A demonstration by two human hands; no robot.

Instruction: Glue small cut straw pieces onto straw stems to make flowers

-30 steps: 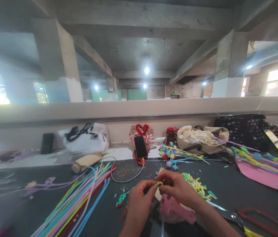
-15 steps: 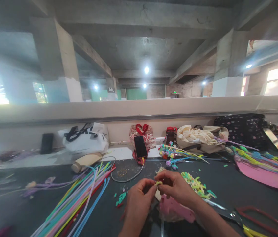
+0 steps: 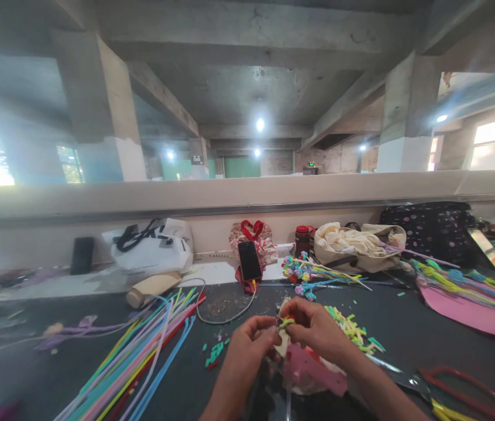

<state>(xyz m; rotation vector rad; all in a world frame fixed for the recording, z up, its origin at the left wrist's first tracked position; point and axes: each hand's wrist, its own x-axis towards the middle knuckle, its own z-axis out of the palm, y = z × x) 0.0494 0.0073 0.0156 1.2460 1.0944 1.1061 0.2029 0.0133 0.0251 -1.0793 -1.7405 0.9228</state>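
Note:
In front of me, my left hand (image 3: 254, 345) and my right hand (image 3: 313, 327) are close together, fingertips pinched. A short, fuzzy yellow pipe cleaner piece (image 3: 287, 321) sits in the fingers of my right hand. My left fingertips are just beside it, and what they hold, if anything, is too small to make out. Below the hands lies a pink tool shaped like a glue gun (image 3: 313, 369), partly covered by my right wrist. A pile of yellow and green cut pipe cleaner pieces (image 3: 350, 328) lies right of my right hand, with green bits (image 3: 216, 353) left of my left hand.
Long coloured pipe cleaners (image 3: 142, 362) spread at left. Scissors (image 3: 414, 383) with red and yellow handles lie at right. Behind are a phone (image 3: 250, 261) on a cable, small pipe cleaner flowers (image 3: 302, 270), a brown jar (image 3: 303, 240), a cloth bag (image 3: 357, 251) and a white bag (image 3: 153, 251).
My left fingertips have drawn slightly away from the yellow piece, which now shows more in my right fingers. The things on the table have stayed put.

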